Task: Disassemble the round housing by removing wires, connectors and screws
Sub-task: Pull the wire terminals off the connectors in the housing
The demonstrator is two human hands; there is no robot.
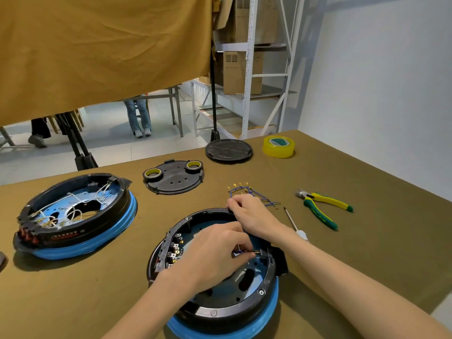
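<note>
Black plastic with a blue band round its base, the round housing (pixel 215 285) lies at the lower centre of the frame on the olive-covered worktop (pixel 342 253), open side up so that its inner parts can be reached. It is steadied at its far rim by the right hand (pixel 252 216), whose fingers are curled over the edge; whether something small is also pinched there cannot be told. Inside, toward the right wall, a short blue wire (pixel 241 252) with a brass connector (pixel 257 252) is pinched by the fingertips of the left hand (pixel 215 255), apparently so that it can be pulled off its terminal. Wires already freed (pixel 252 193) are laid in a bundle just beyond the housing, out of the way. A screwdriver (pixel 294 225) and green-and-yellow pliers (pixel 322 207) are kept right of it, near the right hand. A second housing (pixel 73 216), with white wires inside, waits at the left. A black cover plate (pixel 175 178) carrying two tape rolls is set behind.
</note>
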